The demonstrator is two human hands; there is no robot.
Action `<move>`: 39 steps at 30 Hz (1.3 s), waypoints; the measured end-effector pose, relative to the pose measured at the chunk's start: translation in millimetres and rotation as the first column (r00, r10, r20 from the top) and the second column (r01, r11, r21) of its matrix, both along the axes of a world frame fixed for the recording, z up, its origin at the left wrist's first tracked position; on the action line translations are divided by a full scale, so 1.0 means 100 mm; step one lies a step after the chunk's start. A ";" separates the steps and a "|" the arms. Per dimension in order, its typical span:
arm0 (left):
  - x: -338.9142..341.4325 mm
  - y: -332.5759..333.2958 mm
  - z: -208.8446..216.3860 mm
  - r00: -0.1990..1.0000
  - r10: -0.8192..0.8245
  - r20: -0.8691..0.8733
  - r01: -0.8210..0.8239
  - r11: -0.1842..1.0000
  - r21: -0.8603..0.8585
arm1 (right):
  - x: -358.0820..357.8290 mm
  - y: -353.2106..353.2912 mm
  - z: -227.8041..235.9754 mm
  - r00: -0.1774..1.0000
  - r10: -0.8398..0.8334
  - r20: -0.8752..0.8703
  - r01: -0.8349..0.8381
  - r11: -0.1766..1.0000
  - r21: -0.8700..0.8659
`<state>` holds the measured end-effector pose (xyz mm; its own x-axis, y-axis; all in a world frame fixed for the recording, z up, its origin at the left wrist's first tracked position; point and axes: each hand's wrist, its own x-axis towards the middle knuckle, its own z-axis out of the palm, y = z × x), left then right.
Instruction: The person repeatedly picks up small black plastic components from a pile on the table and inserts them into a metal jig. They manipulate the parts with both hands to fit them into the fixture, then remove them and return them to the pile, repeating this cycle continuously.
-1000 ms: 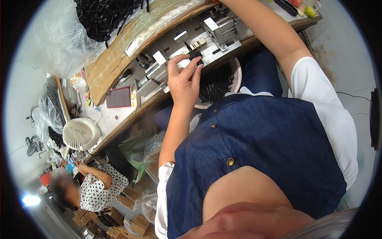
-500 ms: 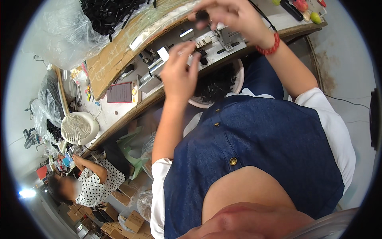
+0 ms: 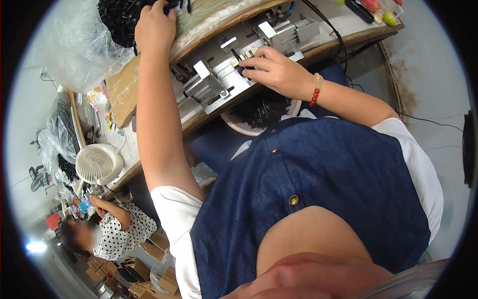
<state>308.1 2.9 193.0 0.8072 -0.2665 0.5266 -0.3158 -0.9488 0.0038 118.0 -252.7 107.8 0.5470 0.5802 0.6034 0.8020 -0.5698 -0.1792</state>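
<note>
My left hand [image 3: 155,31] reaches over a heap of small black parts [image 3: 118,22] at the upper left. Its fingers curve down onto the edge of the heap with the thumb apart; the fingertips are partly hidden. At the metal clamping fixture [image 3: 206,82] on the bench, my right hand [image 3: 281,74] has its fingers bent around a small dark part [image 3: 238,61] beside the pale block [image 3: 246,54] in the middle. The hand covers some of that part, so its exact kind cannot be made out.
A basket [image 3: 238,127] of black parts sits below the bench edge. Clear plastic [image 3: 79,40] and cardboard [image 3: 122,92] lie around the heap. A white fan [image 3: 99,163] stands to the left, near a person in a dotted shirt [image 3: 124,234]. A black cable [image 3: 331,25] crosses the right side.
My left hand has left the fixture and moved up and left to the heap. My right hand, raised with a dark piece before, has come down to the middle of the fixture.
</note>
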 end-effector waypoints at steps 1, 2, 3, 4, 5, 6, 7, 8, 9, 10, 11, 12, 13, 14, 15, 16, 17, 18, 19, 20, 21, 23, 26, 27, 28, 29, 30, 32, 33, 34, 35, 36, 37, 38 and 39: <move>-0.03 -0.01 0.00 1.000 -0.003 0.001 0.003 1.000 0.001 | 0.02 0.00 -0.01 1.000 -0.007 0.010 0.007 1.000 0.003; -0.06 0.00 0.00 1.000 -0.006 0.003 0.006 1.000 0.002 | 0.02 0.01 -0.01 1.000 -0.014 0.019 0.013 1.000 0.005; -0.08 0.02 -0.01 1.000 -0.009 0.000 0.009 1.000 -0.008 | 0.02 0.02 -0.01 0.999 -0.021 0.029 0.020 1.000 0.008; -0.09 0.06 -0.02 1.000 -0.014 -0.002 0.014 1.000 -0.016 | 0.02 0.03 -0.01 0.999 -0.025 0.042 0.023 0.999 0.029; -0.10 0.03 0.01 1.000 -0.029 -0.001 0.029 0.999 -0.026 | 0.02 0.02 -0.01 0.999 -0.026 0.044 0.025 0.999 0.033; -0.14 0.01 0.03 0.998 -0.030 -0.053 0.029 0.999 -0.029 | 0.02 0.01 -0.01 0.999 -0.029 0.045 0.027 0.999 0.037; -0.14 0.02 0.05 0.998 -0.035 -0.045 0.034 0.999 -0.028 | 0.03 0.02 -0.01 0.998 -0.025 0.049 0.023 0.999 0.043; -0.14 0.07 0.06 0.999 -0.034 -0.032 0.033 0.999 -0.032 | 0.05 0.05 0.02 0.997 -0.008 0.077 0.003 0.998 0.066; -0.14 0.11 0.08 0.999 -0.032 -0.018 0.032 0.999 -0.036 | 0.05 0.05 0.03 0.999 0.007 0.043 -0.009 0.999 0.045; -0.15 0.10 0.11 1.000 -0.016 -0.011 0.016 0.999 -0.041 | 0.06 0.05 0.09 0.999 0.035 0.012 -0.035 0.998 0.045; -0.16 0.10 0.13 0.999 -0.039 0.011 0.040 0.999 -0.036 | 0.08 0.04 0.16 0.998 0.064 -0.019 -0.064 0.997 0.046; -0.15 0.12 0.16 0.998 -0.059 0.033 0.060 0.998 -0.029 | 0.11 0.02 0.24 0.994 0.096 -0.058 -0.093 0.995 0.046; -0.16 0.15 0.17 0.996 -0.074 0.053 0.076 0.997 -0.022 | 0.18 0.00 0.31 0.996 0.071 -0.051 -0.067 0.995 0.074; -0.17 0.14 0.18 0.986 -0.109 0.126 0.112 0.994 -0.014 | 0.29 -0.03 0.41 0.998 0.050 -0.045 -0.045 0.994 0.102; -0.17 0.15 0.19 0.970 -0.147 0.192 0.158 0.986 -0.046 | 0.42 -0.06 0.51 0.999 0.034 -0.040 -0.029 0.991 0.133; -0.14 0.11 0.18 0.947 -0.195 0.255 0.221 0.972 -0.076 | 0.60 -0.15 0.61 0.997 -0.021 0.068 0.011 0.991 0.135; -0.15 0.08 0.20 0.919 -0.234 0.316 0.276 0.956 -0.095 | 0.79 -0.22 0.72 0.997 -0.064 0.052 0.055 0.986 0.160; -0.17 0.04 0.21 0.901 -0.253 0.352 0.313 0.942 -0.123 | 1.03 -0.28 0.74 0.989 -0.128 0.080 0.109 0.972 0.209; -0.24 0.02 0.22 0.935 -0.225 0.273 0.293 0.925 -0.242 | 1.31 -0.32 0.78 0.982 -0.163 0.093 0.143 0.972 0.188; -0.31 0.00 0.22 0.960 -0.208 0.189 0.265 0.895 -0.359 | 1.53 -0.32 0.83 0.982 -0.175 0.068 0.160 0.969 0.188; -0.38 -0.01 0.21 0.975 -0.199 0.101 0.223 0.855 -0.469 | 1.74 -0.27 0.87 0.982 -0.186 0.040 0.176 0.966 0.190; -0.50 0.02 0.17 0.965 -0.218 0.147 0.263 0.813 -0.519 | 2.13 -0.07 0.97 0.969 -0.212 0.128 0.196 0.972 0.130; -0.59 0.20 0.07 0.967 -0.235 0.100 0.251 0.801 -0.544 | 2.45 0.53 1.10 0.974 -0.185 0.135 0.176 0.982 0.071; -0.67 0.28 0.07 0.977 -0.208 0.056 0.205 0.826 -0.525 | 2.42 0.79 1.16 0.983 -0.179 0.032 0.177 0.983 0.041; -0.71 0.35 0.09 0.982 -0.186 0.013 0.167 0.847 -0.505 | 2.43 1.01 1.21 0.979 -0.200 0.031 0.201 0.979 -0.034; -0.71 0.41 0.09 0.982 -0.189 0.005 0.170 0.874 -0.455 | 2.45 1.21 1.26 0.974 -0.224 0.035 0.227 0.968 -0.110; -0.70 0.48 0.08 0.982 -0.191 -0.004 0.173 0.898 -0.404 | 2.45 1.39 1.30 0.963 -0.267 0.044 0.270 0.944 -0.188; -0.62 0.52 0.02 0.971 -0.231 -0.063 0.191 0.907 -0.375 | 2.56 1.60 1.33 0.929 -0.366 0.050 0.361 0.870 -0.336; -0.57 0.53 -0.01 0.966 -0.248 -0.070 0.205 0.906 -0.370 | 2.62 1.67 1.33 0.905 -0.423 -0.048 0.376 0.848 -0.374; -0.56 0.58 -0.06 0.965 -0.249 -0.082 0.203 0.907 -0.369 | 2.64 1.76 1.36 0.888 -0.446 -0.112 0.374 0.842 -0.389; -0.54 0.61 -0.09 0.963 -0.254 -0.094 0.203 0.907 -0.369 | 2.66 1.80 1.38 0.865 -0.470 -0.175 0.372 0.835 -0.404; -0.51 0.64 -0.11 0.957 -0.269 -0.112 0.216 0.914 -0.344 | 2.72 1.77 1.38 0.868 -0.461 -0.184 0.370 0.848 -0.380; -0.53 0.65 -0.11 0.963 -0.259 -0.074 0.223 0.921 -0.320 | 2.77 1.73 1.38 0.874 -0.448 -0.190 0.362 0.859 -0.361; -0.54 0.64 -0.11 0.967 -0.252 -0.035 0.231 0.927 -0.295 | 2.80 1.68 1.36 0.878 -0.436 -0.196 0.355 0.870 -0.342; -0.55 0.62 -0.10 0.969 -0.247 0.004 0.239 0.933 -0.270 | 2.80 1.61 1.30 0.839 -0.518 -0.170 0.458 0.839 -0.294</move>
